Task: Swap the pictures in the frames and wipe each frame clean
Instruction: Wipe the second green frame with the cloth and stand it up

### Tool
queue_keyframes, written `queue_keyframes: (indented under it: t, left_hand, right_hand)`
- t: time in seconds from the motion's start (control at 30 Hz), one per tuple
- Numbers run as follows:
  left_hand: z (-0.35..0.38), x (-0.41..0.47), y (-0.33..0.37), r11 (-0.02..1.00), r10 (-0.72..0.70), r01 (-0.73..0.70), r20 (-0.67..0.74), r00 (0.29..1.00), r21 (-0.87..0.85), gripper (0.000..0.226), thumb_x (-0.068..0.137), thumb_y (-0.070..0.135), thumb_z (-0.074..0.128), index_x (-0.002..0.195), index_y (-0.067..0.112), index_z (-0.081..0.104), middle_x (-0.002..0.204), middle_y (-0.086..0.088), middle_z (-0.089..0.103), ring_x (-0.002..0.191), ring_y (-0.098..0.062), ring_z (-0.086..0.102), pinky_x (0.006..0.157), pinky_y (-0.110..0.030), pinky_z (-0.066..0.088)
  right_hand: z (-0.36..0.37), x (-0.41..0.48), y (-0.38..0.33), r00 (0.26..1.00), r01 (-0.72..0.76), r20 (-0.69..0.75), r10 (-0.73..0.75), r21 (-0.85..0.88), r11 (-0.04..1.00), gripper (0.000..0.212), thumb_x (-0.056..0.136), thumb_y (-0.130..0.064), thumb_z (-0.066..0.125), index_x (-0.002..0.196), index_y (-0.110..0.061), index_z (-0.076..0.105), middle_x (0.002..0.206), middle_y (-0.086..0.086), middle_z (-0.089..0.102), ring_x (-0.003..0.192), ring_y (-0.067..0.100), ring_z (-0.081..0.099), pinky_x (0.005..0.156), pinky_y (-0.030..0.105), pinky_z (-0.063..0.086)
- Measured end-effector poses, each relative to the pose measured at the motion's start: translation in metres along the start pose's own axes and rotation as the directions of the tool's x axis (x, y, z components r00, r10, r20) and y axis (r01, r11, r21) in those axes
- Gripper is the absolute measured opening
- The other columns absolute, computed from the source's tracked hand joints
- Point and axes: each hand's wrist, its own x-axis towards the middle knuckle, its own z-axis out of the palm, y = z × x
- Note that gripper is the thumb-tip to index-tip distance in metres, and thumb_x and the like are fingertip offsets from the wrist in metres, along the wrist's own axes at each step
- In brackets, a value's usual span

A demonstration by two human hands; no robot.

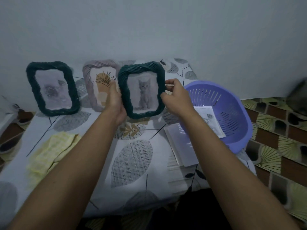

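While the yellow cloth lies idle at eight o'clock, the left hand and right hand clasp the kitten frame upright by its sides, probably to check the picture.

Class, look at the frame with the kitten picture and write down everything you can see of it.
The kitten frame is a dark green, rounded rectangle with a twisted, rope-like border that looks like glossy plastic. It holds a picture of a grey kitten sitting upright. It is held upright in portrait, facing the camera, above the patterned cloth. The left hand grips its left edge, the right hand its right edge.
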Motion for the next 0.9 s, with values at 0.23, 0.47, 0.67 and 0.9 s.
queue_keyframes:
  t: [0.23, 0.47, 0.67, 0.9]
  left_hand:
    - [0.03, 0.042, 0.001, 0.99, 0.047, -0.051, 0.034, 0.998, 0.134, 0.056, 0.104, 0.049, 0.025, 0.119, 0.017, 0.069, 0.111, -0.008, 0.074, 0.104, -0.028, 0.069, 0.083, -0.044, 0.059]
    - [0.032, 0.077, -0.006, 0.995, 0.011, -0.009, -0.012, 1.0, 0.104, 0.056, 0.101, 0.052, 0.03, 0.122, 0.017, 0.068, 0.112, -0.011, 0.073, 0.104, -0.032, 0.069, 0.085, -0.052, 0.058]
    - [0.037, 0.088, -0.008, 0.996, -0.002, 0.006, -0.043, 0.999, 0.092, 0.053, 0.104, 0.044, 0.026, 0.109, 0.016, 0.071, 0.091, -0.008, 0.077, 0.088, -0.028, 0.071, 0.076, -0.039, 0.06]
    - [0.042, 0.095, -0.009, 0.995, -0.025, 0.036, -0.113, 0.993, 0.091, 0.055, 0.103, 0.047, 0.024, 0.105, 0.018, 0.071, 0.089, -0.01, 0.076, 0.09, -0.03, 0.071, 0.076, -0.044, 0.06]
  right_hand:
    - [-0.004, 0.036, 0.012, 0.997, -0.077, 0.006, 0.079, -0.177, 0.981, 0.047, 0.088, -0.025, 0.056, 0.133, -0.022, 0.043, 0.126, -0.003, 0.062, 0.118, 0.024, 0.053, 0.102, 0.04, 0.033]
    - [-0.004, 0.056, 0.016, 0.994, -0.073, 0.063, 0.089, -0.223, 0.972, 0.048, 0.09, -0.025, 0.055, 0.136, -0.026, 0.043, 0.127, -0.004, 0.063, 0.106, 0.019, 0.046, 0.085, 0.035, 0.015]
    - [0.003, 0.068, 0.019, 0.995, -0.044, 0.07, 0.071, -0.34, 0.94, 0.056, 0.087, -0.027, 0.053, 0.141, -0.028, 0.039, 0.128, -0.004, 0.061, 0.108, 0.023, 0.046, 0.1, 0.049, 0.018]
    - [0.006, 0.075, 0.016, 0.993, -0.061, 0.072, 0.094, -0.372, 0.926, 0.048, 0.083, -0.031, 0.054, 0.13, -0.027, 0.046, 0.117, 0.0, 0.055, 0.126, 0.027, 0.04, 0.106, 0.058, 0.015]
